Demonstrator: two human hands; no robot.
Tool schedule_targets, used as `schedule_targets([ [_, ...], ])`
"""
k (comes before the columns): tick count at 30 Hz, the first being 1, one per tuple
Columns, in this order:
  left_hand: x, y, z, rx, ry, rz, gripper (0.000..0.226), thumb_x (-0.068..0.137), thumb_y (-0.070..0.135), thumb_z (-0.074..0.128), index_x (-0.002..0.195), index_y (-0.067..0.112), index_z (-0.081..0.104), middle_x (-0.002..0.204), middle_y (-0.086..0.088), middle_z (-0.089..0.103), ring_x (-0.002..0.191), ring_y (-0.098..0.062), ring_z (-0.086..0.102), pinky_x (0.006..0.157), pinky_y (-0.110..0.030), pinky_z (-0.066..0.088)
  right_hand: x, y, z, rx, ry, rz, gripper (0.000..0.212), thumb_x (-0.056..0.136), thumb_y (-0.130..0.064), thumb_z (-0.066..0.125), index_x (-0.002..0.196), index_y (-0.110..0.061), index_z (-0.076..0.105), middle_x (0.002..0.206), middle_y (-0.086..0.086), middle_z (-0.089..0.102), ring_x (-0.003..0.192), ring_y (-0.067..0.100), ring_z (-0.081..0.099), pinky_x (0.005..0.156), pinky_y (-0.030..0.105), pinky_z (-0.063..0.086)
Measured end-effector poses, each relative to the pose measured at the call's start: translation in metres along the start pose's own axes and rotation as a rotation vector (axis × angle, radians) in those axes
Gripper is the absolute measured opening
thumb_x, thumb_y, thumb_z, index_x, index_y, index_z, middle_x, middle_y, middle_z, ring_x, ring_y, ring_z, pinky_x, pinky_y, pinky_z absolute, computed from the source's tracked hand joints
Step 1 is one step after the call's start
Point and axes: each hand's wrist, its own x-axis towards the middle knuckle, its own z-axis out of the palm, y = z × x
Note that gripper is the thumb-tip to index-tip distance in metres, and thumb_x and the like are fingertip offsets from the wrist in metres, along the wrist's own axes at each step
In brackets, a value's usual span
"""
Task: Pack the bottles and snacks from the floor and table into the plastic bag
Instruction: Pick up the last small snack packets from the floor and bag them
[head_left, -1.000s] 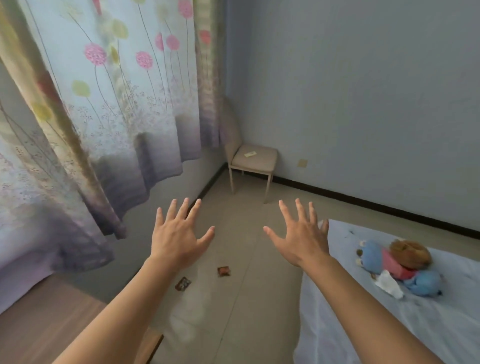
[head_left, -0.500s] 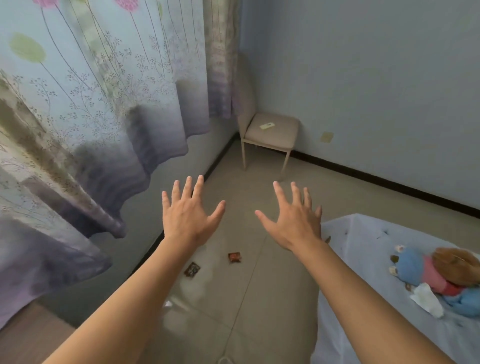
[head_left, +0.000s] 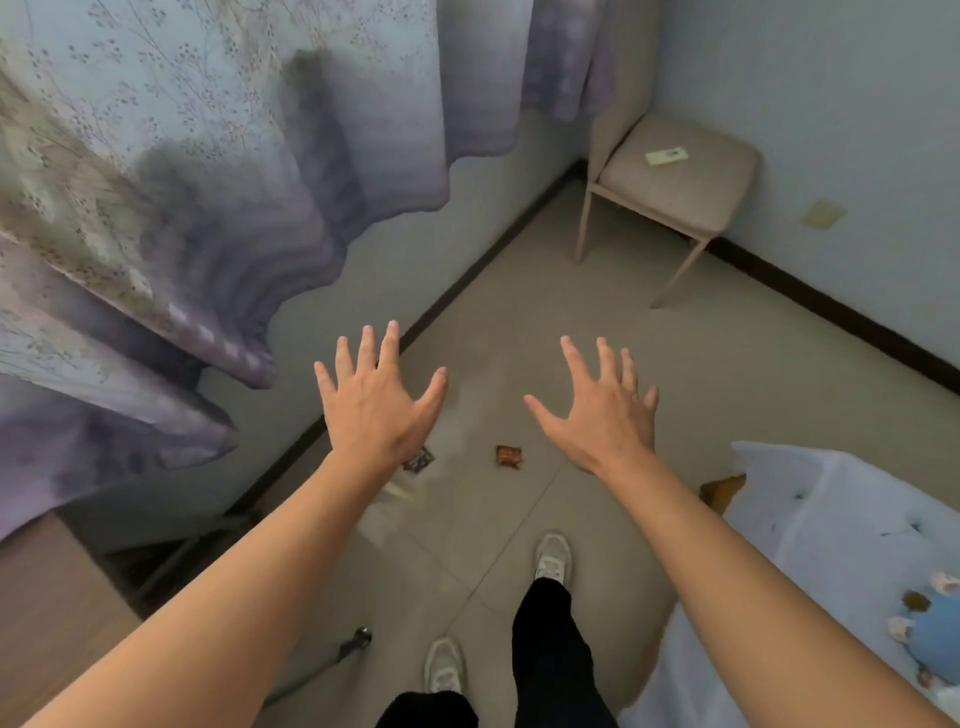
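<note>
Moved since earlier: view tipped down, shoes (head_left: 553, 558) now showing. Left hand (head_left: 376, 410), right hand (head_left: 597, 415): spread wide, empty. Red snack packet (head_left: 508, 455): on floor (head_left: 519, 270), between both wrists; dark packet (head_left: 421, 460) partly behind left wrist. Judged light, crinkly, slippery; pinch an edge.

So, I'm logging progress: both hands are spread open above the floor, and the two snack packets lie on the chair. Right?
Not quite. The head view shows the red packet and the dark packet on the floor, not on the chair. The left hand and right hand are indeed spread open above the floor.
</note>
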Motion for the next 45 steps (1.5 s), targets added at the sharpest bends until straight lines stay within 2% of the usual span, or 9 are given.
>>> schedule_targets([
  [6,0.045,0.016,0.054,0.004,-0.041,-0.176,0.085,0.093,0.075,0.029,0.163,0.03,0.013,0.17,-0.005,0.016,0.157,-0.033,0.006,0.125,-0.057,0.005,0.092,0.023,0.033,-0.017,-0.084,-0.111,0.092,0.086,-0.083,0.039,0.161,-0.04,0.01,0.171,0.009,0.012,0.156,0.036,0.009,0.118,0.069,0.021],
  [13,0.097,0.043,0.097,-0.036,-0.029,-0.424,0.088,0.088,0.077,0.024,0.163,0.031,0.012,0.17,-0.005,0.016,0.157,-0.033,0.007,0.125,-0.057,0.005,0.185,0.04,0.059,-0.06,-0.198,-0.245,0.091,0.086,-0.083,0.038,0.162,-0.041,0.006,0.171,0.008,0.008,0.157,0.035,0.007,0.119,0.066,0.021],
  [22,0.158,0.044,0.179,-0.042,0.014,-0.492,0.088,0.088,0.074,0.026,0.163,0.031,0.015,0.17,-0.005,0.018,0.157,-0.032,0.009,0.125,-0.057,0.005,0.257,0.037,0.131,-0.075,-0.195,-0.351,0.091,0.085,-0.082,0.033,0.162,-0.04,0.007,0.17,0.01,0.012,0.155,0.036,0.013,0.118,0.063,0.025],
  [30,0.168,0.009,0.336,-0.077,-0.008,-0.497,0.086,0.089,0.072,0.032,0.162,0.03,0.016,0.169,-0.007,0.02,0.157,-0.031,0.01,0.126,-0.056,0.004,0.288,0.056,0.274,-0.113,-0.227,-0.4,0.09,0.085,-0.079,0.039,0.16,-0.042,0.007,0.17,0.008,0.012,0.155,0.035,0.013,0.117,0.061,0.025],
  [34,0.179,-0.027,0.427,-0.064,-0.033,-0.487,0.084,0.091,0.072,0.026,0.163,0.03,0.013,0.17,-0.007,0.018,0.157,-0.032,0.008,0.126,-0.055,0.0,0.304,0.07,0.362,-0.107,-0.196,-0.386,0.09,0.083,-0.082,0.034,0.16,-0.043,0.01,0.169,0.008,0.016,0.153,0.034,0.019,0.115,0.059,0.033],
  [41,0.179,-0.075,0.598,-0.011,-0.123,-0.485,0.081,0.095,0.073,0.019,0.163,0.033,0.001,0.172,-0.004,0.005,0.158,-0.03,-0.001,0.126,-0.056,0.0,0.326,0.108,0.51,-0.206,-0.2,-0.402,0.092,0.081,-0.084,0.019,0.161,-0.042,0.004,0.169,0.008,0.015,0.153,0.034,0.021,0.113,0.058,0.037],
  [45,0.178,-0.086,0.666,-0.004,-0.132,-0.496,0.082,0.095,0.073,0.02,0.163,0.033,0.0,0.172,-0.004,0.003,0.158,-0.03,-0.003,0.126,-0.055,-0.003,0.336,0.125,0.576,-0.234,-0.222,-0.407,0.09,0.084,-0.084,0.024,0.161,-0.041,0.009,0.168,0.011,0.02,0.152,0.036,0.025,0.111,0.06,0.039],
])
